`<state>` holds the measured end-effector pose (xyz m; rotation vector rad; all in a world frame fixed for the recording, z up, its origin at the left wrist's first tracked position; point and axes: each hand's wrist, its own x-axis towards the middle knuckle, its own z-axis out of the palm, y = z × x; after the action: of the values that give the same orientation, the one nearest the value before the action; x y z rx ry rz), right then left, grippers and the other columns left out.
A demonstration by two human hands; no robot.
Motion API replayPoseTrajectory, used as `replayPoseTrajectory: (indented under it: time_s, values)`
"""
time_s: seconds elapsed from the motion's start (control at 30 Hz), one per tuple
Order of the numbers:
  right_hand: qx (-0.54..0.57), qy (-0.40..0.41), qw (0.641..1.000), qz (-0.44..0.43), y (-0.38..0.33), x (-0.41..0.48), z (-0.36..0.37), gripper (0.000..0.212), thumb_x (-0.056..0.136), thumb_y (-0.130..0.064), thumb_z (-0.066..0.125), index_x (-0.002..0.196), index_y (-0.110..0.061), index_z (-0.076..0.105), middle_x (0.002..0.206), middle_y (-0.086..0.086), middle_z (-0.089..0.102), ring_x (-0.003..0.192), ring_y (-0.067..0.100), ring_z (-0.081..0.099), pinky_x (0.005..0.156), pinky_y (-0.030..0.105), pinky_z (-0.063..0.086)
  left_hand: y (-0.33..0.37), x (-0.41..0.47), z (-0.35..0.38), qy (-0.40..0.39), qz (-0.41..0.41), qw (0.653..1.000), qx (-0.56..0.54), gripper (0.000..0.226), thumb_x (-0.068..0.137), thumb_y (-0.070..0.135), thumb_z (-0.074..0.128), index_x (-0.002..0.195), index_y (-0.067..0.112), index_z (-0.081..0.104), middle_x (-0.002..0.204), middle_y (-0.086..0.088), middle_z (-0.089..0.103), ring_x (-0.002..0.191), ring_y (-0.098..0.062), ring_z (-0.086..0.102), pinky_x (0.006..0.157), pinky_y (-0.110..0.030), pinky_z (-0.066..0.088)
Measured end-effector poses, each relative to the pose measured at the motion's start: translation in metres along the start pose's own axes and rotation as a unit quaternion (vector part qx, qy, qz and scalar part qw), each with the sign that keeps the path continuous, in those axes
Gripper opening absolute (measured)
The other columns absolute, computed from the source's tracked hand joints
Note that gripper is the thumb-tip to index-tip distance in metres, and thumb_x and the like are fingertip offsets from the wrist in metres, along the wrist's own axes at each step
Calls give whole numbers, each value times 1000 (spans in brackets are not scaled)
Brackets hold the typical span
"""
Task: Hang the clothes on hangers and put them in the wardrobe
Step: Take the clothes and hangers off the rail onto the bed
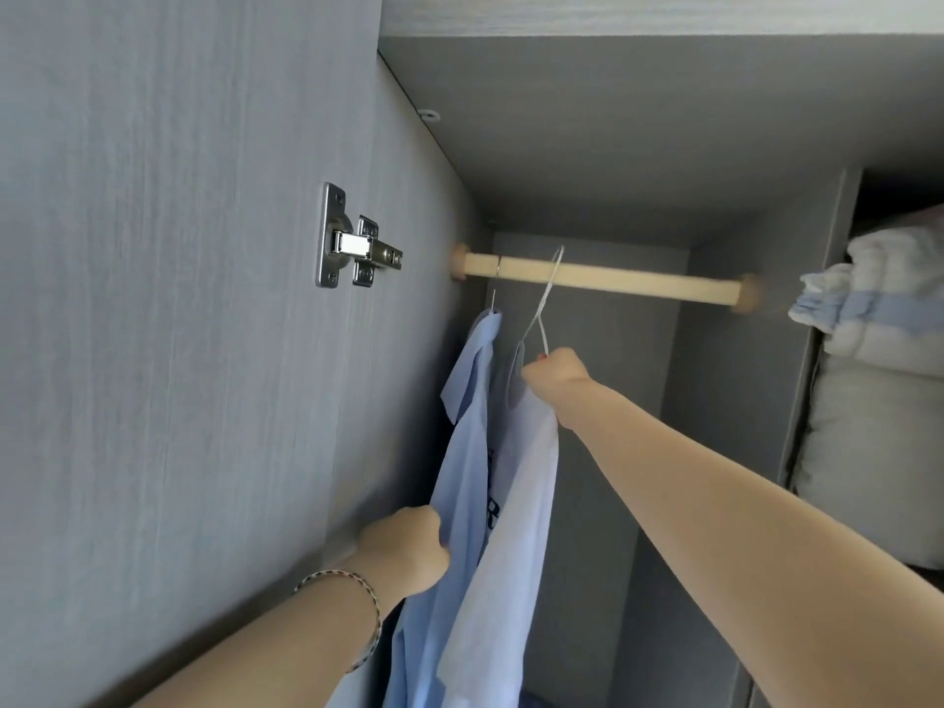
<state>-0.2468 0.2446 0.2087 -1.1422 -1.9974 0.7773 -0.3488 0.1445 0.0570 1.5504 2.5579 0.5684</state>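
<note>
Pale shirt [511, 503] on white wire hanger [544, 304], clenched in the right grip [554, 383]; hook crosses cream wooden rod [638, 281] directly above. Left grip [408, 546] pinches blue shirt [470, 426].

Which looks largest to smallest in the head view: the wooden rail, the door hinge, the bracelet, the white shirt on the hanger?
1. white shirt
2. wooden rail
3. door hinge and bracelet: they look about alike, and the bracelet is nearer the camera, so they are not ranked.
</note>
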Motion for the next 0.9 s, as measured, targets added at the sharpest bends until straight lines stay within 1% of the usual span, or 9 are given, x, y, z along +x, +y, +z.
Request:
replayPoseTrajectory:
  time_s: [0.1,0.17,0.2,0.3,0.37,0.5,0.63,0.8,0.9]
  values:
    - [19,37,999,-18,2,-15,-19,4,95,-7,41,92,-7,42,67,1,34,55,12,31,46,22,23,2,-5,-1,10,11,1000,4,31,91,16,41,63,18,29,61,5,34,54,-10,30,51,-23,24]
    - [28,51,998,-30,4,-30,-33,2,95,-7,40,95,-8,42,68,0,34,55,11,31,47,21,25,5,-13,-2,13,14,1000,18,28,91,16,40,64,18,31,63,5,35,56,-11,32,53,-23,26]
    - [23,54,998,-36,5,-39,-41,4,95,-7,40,92,-9,42,68,0,34,56,11,32,48,20,26,7,-17,-2,15,15,999,24,28,91,17,40,65,18,31,63,5,36,57,-12,32,53,-23,26]
    - [-13,56,996,-62,17,-70,-61,27,94,-6,40,68,-12,35,65,1,32,54,12,30,47,21,25,16,-38,1,20,19,999,23,28,92,16,39,65,18,31,63,4,36,56,-12,30,50,-23,23]
    - [-30,52,996,-64,31,-97,-72,33,93,-4,40,63,-14,31,62,1,31,53,12,29,45,21,24,20,-54,7,18,20,999,17,29,92,14,38,63,17,31,64,3,36,56,-12,32,51,-23,25]
    - [-23,36,998,-42,64,-155,-86,35,94,-5,39,61,-14,32,61,0,31,52,13,28,44,21,24,28,-87,29,-7,9,1000,-3,22,92,16,38,70,18,42,71,0,48,65,-18,44,61,-25,34]
    - [-22,27,999,-8,97,-220,-95,37,93,-3,38,58,-14,29,58,0,31,50,13,27,44,21,24,48,-124,56,-61,14,998,-28,26,88,10,37,63,18,37,68,0,45,65,-19,42,61,-24,33]
    - [-65,51,996,24,128,-314,-102,38,92,-7,39,56,-13,29,56,0,30,48,14,26,33,14,21,71,-170,94,-111,95,988,-42,22,88,14,40,68,16,48,77,-5,61,73,-21,60,68,-27,45]
    - [-48,66,994,75,144,-374,-108,23,88,-4,43,66,-11,45,61,1,37,51,14,30,40,16,27,83,-193,119,-139,151,978,-42,22,84,14,42,64,15,49,80,-8,68,81,-27,66,75,-33,52]
